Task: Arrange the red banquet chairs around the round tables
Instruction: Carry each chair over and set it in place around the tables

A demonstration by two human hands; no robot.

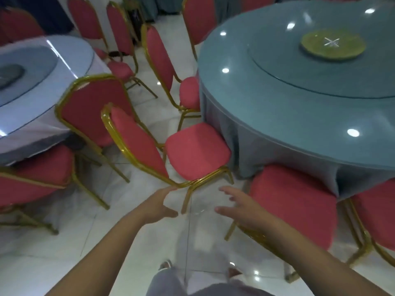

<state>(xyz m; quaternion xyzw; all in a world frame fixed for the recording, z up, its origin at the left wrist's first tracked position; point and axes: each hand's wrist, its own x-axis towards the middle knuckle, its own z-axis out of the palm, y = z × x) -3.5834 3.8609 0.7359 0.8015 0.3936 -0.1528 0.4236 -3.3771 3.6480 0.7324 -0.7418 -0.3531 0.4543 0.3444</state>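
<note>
Ahead, left hand (159,205), right hand (239,207) wide, empty; red chair (196,150) beside teal table (277,107), second chair (89,112) just behind.

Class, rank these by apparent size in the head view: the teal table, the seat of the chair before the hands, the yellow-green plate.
1. teal table
2. chair seat
3. yellow-green plate; it sits farther off, so its real size is unsure.
</note>
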